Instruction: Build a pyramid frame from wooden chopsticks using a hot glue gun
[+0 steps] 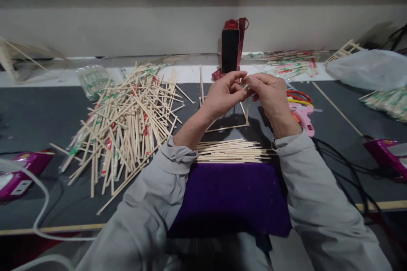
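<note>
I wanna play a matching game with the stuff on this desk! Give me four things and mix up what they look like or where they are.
Column 1
1. Phone
2. Cloth
3. Glue gun
4. Big stick pile

Column 2
A. Pink, beside the person's right hand
B. Messy, on the left side of the picture
C. Standing up, with a dark screen
D. Deep purple, between the person's sleeves

Right pairs: 1-C, 2-D, 3-A, 4-B

Light grey long sleeves [143, 211], loose and creased; cuffs [179, 159] rumpled around the forearms; hands [225, 93] ungloved
</note>
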`<state>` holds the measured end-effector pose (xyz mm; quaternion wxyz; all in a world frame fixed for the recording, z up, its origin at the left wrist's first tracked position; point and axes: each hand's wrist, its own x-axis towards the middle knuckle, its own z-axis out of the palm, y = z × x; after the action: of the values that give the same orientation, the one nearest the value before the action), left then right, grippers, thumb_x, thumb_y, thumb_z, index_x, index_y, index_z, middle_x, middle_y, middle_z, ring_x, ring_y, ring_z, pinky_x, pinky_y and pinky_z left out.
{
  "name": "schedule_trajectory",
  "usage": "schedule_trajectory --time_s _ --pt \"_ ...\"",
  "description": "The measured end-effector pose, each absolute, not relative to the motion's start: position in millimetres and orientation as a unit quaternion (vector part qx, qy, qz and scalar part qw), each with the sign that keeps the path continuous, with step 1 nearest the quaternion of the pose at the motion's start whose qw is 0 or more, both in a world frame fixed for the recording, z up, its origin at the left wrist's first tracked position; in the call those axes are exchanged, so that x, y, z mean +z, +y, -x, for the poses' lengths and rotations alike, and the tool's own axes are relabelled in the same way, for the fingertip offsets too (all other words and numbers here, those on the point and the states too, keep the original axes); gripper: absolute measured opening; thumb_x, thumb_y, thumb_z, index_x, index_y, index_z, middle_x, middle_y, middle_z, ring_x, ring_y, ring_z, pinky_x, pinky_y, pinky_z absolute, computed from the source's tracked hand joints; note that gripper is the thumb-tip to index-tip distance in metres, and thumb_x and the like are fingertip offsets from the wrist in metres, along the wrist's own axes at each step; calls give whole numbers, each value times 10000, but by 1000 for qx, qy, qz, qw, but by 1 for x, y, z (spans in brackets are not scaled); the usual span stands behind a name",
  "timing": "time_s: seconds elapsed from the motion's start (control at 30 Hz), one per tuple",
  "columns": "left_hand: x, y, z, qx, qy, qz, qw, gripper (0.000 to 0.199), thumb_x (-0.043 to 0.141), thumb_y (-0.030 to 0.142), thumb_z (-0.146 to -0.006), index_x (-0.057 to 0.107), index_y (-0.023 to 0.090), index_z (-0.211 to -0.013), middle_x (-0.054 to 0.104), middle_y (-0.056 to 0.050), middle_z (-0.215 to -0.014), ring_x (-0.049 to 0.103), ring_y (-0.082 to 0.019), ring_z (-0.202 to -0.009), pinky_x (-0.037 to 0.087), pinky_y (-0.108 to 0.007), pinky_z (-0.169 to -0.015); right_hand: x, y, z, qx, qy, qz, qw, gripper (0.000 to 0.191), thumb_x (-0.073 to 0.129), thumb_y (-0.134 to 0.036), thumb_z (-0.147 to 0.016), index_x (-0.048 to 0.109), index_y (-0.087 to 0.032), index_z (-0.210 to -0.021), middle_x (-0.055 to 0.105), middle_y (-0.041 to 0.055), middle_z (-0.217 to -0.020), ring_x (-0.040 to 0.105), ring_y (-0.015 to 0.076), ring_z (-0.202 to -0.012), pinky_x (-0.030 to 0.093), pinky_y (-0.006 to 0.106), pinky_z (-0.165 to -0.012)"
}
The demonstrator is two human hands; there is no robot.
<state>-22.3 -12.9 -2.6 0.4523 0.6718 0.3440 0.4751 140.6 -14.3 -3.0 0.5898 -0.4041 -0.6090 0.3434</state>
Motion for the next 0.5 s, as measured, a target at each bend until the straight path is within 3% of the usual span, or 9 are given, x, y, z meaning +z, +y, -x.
schedule_trajectory --time_s 0.23,0.5 --pt "-1 -16 25 478 334 -666 465 450 719 50 -843 653 180 -1269 697 51 -708 675 -122 -712 544 -263 -723 -7 -16 -142 335 -614 394 596 347 789 -558 -866 797 -213 -829 647 -10 -654 587 108 -578 394 217 -475" --pt "-7 -10 27 498 341 -683 411 413 751 109 -872 702 214 -1268 745 39 -750 727 -138 -743 586 -286 -771 -9 -18 -143 335 -618 410 581 338 751 -552 -893 802 -220 -853 647 -6 -686 579 111 -605 392 217 -480"
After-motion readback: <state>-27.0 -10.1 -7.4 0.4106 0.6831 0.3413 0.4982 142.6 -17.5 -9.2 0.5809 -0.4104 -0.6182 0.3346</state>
